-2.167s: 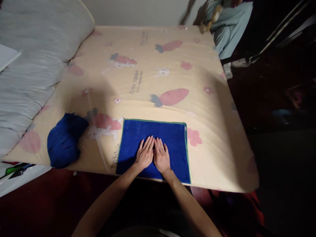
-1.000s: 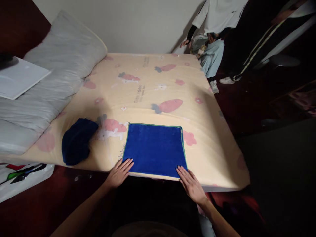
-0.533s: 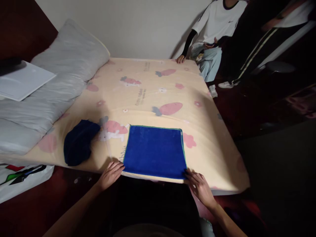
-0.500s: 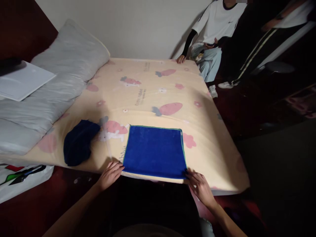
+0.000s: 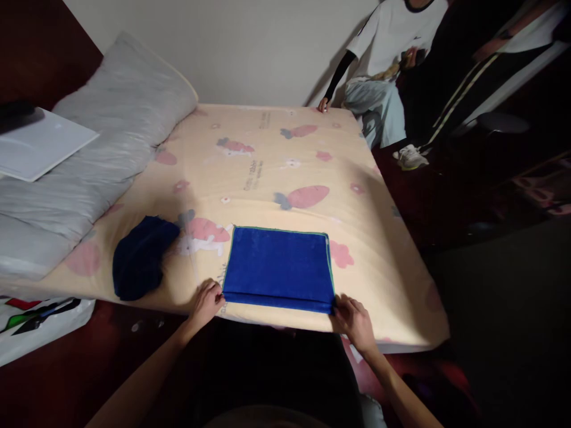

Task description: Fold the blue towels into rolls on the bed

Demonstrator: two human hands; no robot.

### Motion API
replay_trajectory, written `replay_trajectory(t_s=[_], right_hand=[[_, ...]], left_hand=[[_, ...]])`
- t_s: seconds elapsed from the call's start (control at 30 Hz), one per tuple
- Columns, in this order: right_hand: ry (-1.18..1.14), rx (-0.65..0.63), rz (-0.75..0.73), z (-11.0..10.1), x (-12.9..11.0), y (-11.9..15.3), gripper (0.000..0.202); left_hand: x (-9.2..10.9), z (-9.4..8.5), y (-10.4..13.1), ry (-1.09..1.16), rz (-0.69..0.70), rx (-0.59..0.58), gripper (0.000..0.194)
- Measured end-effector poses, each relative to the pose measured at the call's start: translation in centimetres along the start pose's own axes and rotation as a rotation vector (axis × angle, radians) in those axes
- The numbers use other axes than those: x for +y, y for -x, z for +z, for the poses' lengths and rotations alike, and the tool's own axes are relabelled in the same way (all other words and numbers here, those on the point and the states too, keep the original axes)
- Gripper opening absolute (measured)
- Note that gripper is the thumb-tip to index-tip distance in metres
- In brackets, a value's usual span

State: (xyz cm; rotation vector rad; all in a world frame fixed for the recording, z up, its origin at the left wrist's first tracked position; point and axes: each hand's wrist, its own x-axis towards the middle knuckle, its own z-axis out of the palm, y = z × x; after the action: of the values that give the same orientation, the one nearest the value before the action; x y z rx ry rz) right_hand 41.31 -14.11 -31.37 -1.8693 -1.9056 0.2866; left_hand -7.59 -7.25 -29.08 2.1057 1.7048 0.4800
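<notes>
Left hand [image 5: 210, 302] and right hand [image 5: 355, 321] pinch the near corners of a blue cloth [image 5: 279, 261], beside the front edge of a bed [image 5: 388, 309].
Its near strip is folded; patterned sheet [image 5: 254, 202] spreads rightward and back toward a wall [image 5: 254, 53]; crumpled cloth [image 5: 141, 258] lies left.

The bed sheet [image 5: 263, 199] reads "rabbit", after what looks like "Cute".
</notes>
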Motion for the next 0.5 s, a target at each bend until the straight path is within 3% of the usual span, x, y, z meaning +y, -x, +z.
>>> replay_trajectory(t_s=[0.1,0.2,0.3,0.37,0.43,0.5], right_hand=[[0.156,0.063,-0.085,0.3,-3.0,0.8,0.035],[0.101,-0.014,-0.320,2.1,-9.5,1.3,0.063],[-0.021,-0.157,-0.556,6.3,-17.9,1.1,0.075],[-0.080,-0.197,-0.605,9.8,-22.8,0.8,0.073],[-0.116,-0.205,-0.598,12.8,-25.9,0.4,0.071],[-0.116,-0.189,-0.573,14.6,-26.7,0.1,0.072]], left_hand=[[0.9,-0.1,0.5,-0.181,0.045,0.032,0.011],[1.3,-0.1,0.9,-0.246,0.057,0.040,0.011],[1.3,-0.1,1.0,-0.281,0.045,0.031,0.010],[1.3,-0.1,1.1,-0.293,0.044,0.024,0.009],[1.2,-0.1,1.2,-0.301,0.058,0.022,0.009],[1.1,0.0,1.3,-0.316,0.076,0.034,0.010]])
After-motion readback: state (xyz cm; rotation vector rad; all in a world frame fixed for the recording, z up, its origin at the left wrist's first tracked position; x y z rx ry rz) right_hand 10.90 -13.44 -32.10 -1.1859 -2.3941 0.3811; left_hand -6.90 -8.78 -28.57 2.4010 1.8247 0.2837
